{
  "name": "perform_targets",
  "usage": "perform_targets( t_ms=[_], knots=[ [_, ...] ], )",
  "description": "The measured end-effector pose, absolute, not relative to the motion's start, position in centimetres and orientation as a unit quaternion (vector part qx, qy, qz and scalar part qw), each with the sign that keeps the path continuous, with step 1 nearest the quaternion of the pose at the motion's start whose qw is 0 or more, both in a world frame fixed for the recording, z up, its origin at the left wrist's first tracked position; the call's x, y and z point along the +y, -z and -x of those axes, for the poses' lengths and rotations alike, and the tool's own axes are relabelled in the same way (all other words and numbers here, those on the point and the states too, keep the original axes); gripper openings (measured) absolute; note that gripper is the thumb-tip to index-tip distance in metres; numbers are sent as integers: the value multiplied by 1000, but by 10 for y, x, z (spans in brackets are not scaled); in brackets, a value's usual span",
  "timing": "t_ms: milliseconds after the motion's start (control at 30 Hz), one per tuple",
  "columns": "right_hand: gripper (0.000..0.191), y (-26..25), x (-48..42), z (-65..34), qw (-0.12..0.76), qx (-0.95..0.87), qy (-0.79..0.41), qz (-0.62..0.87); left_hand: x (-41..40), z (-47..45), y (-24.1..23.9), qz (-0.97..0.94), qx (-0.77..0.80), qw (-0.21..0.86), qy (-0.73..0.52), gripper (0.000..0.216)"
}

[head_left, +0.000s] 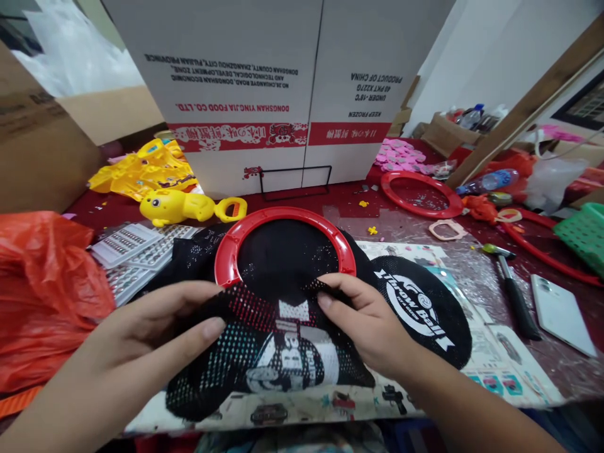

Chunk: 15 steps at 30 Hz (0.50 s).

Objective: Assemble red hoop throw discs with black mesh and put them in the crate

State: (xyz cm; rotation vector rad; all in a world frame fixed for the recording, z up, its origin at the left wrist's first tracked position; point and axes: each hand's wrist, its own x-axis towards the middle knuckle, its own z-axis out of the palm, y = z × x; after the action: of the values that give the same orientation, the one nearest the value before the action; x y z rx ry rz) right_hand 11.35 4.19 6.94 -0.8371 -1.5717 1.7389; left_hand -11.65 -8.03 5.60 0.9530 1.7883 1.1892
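Observation:
A round piece of black mesh fabric point(207, 358) with white "Ball" lettering is lifted at its far edge between my hands. My left hand point(141, 343) has that edge between thumb and fingers. On the right side, my right hand point(363, 314) pinches the same edge between thumb and forefinger. Just beyond the fabric lies a red plastic ring point(287, 214), its near part hidden behind the mesh. More black mesh shows inside and around the ring. To the right rests another round black mesh piece point(425, 314) printed "Throw Ball".
A large white carton point(245, 69) stands at the back. On the left are a yellow plastic toy point(184, 207), packs of small round pieces point(141, 251) and a red plastic bag point(47, 289). On the right lie a hammer point(516, 296), a white phone point(564, 314) and another red ring point(396, 196).

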Motion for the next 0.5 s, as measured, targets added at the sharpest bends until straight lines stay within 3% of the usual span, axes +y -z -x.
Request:
perform_targets(
  t_ms=[100, 300, 500],
  knots=[
    [23, -76, 58, -110, 290, -623, -648, 329, -55, 114, -66, -419, 673, 420, -440, 36],
    [22, -81, 101, -95, 258, -688, -571, 365, -14, 123, -58, -533, 678, 355, -362, 43],
    [20, -58, 150, -69, 208, -754, -473, 406, 48, 162, -30, -572, 748, 188, -280, 53]
  ],
)
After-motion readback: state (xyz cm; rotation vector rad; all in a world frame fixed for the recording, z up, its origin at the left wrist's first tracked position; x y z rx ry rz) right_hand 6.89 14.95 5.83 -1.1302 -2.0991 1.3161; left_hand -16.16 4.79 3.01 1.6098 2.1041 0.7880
